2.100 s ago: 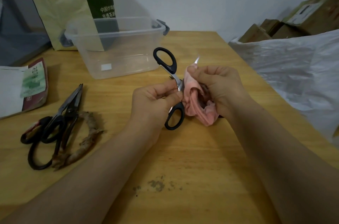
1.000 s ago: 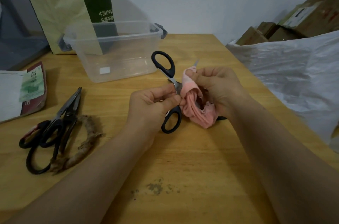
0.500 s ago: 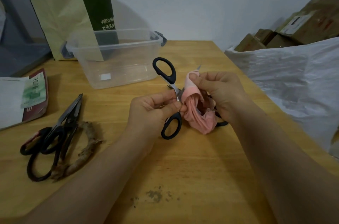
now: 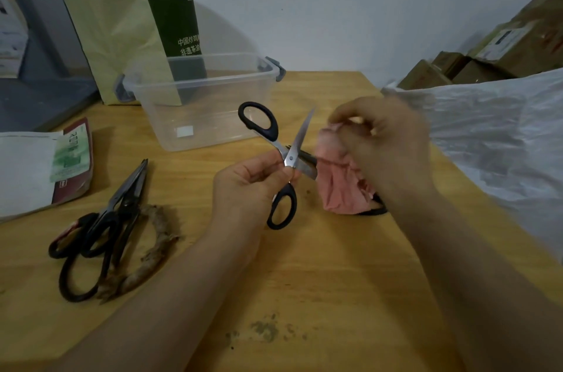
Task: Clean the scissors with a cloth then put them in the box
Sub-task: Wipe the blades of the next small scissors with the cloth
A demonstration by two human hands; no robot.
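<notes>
At nine o'clock on the wooden table (image 4: 304,280) lies a flat white packet (image 4: 30,170) with a green printed label and a dark red edge. Towards seven o'clock sits a heap of old shears (image 4: 103,225): dull dark metal, long narrow blades closed and pointing to one o'clock, black loop handles overlapping. One handle is wrapped in frayed brown fibre (image 4: 152,252).

At eleven o'clock a creased yellow-green paper bag (image 4: 122,36) with a dark green panel leans on the wall. Just in front of it stands the clear plastic box (image 4: 213,124), rectangular, lidless, with grey latches at both ends and a small white sticker on its near wall.

At the centre the left hand (image 4: 246,185) pinches the scissors (image 4: 292,155) at the pivot between thumb and fingertips, holding them above the table just in front of the box. They have oval black plastic handles and bright steel blades spread into an X. One blade points to twelve o'clock; the other runs to three o'clock into the pink cloth (image 4: 341,185).

The cloth is soft and crumpled, and its lower end touches the table. The right hand (image 4: 384,140), motion-blurred, grips its top with curled fingers. A thin black loop (image 4: 376,210) shows under the cloth.

At three o'clock is a crinkled white plastic sack (image 4: 502,143), with brown cardboard cartons (image 4: 487,57) behind it at two o'clock.
</notes>
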